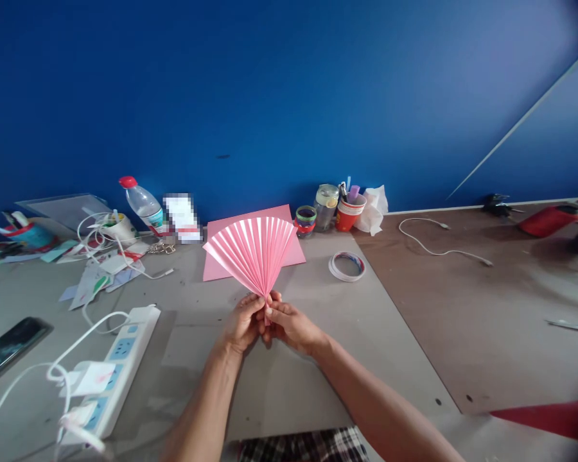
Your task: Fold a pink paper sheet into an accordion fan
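Note:
A pink pleated paper fan [251,251] stands spread open above the table, its folds gathered at the bottom. My left hand [243,322] and my right hand [289,325] are both closed, pinching the fan's gathered base between thumbs and fingers. Behind the fan a flat pink sheet of paper [289,221] lies on the table.
A roll of tape [347,265] lies right of the fan. Cups and jars [332,210] stand by the blue wall. A plastic bottle [143,202], paper scraps and cables clutter the left. A power strip [118,359] and a phone [10,345] lie near left. A brown board [486,308] covers the right.

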The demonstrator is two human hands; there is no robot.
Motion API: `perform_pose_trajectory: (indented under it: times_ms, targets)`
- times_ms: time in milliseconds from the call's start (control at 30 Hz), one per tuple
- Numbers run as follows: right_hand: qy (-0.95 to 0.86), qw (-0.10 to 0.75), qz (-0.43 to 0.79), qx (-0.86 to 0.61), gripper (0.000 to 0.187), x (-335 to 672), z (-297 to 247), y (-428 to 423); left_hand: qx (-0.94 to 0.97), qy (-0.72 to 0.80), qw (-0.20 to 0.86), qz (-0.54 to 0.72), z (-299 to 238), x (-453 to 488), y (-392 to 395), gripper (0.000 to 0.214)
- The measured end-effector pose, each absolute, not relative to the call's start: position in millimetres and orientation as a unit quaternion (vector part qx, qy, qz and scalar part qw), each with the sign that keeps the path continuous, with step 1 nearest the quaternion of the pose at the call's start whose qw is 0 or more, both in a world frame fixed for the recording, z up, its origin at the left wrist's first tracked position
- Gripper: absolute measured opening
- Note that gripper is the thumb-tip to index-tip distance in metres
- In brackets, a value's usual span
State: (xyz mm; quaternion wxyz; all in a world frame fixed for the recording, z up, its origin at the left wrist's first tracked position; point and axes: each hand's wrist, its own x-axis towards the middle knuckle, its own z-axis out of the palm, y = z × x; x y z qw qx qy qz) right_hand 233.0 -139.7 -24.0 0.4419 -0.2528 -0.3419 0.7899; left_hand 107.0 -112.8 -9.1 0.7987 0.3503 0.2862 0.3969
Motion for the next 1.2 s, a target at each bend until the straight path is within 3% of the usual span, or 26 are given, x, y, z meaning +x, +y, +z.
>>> perform_pose_trajectory:
  times_ms: [200,533,1033,1200]
  targets:
    - [-0.352,0.408,0.795,-0.279,0.038,240,-12,-142,0.319,0.289,0.795,0.428,-7,106,-113,0.018]
    - [-0.404,0.469,0.712,-0.331,0.029,250,-1,-139,0.278,0.267,0.790,0.477,-5,106,-109,0.019]
    - [-0.431,0.462,0.665,-0.399,0.017,245,-8,-138,0.251,0.271,0.791,0.487,-6,107,-110,0.013]
    - [-0.498,0.472,0.584,-0.433,0.017,243,-1,-140,0.240,0.270,0.796,0.485,-4,107,-110,0.011]
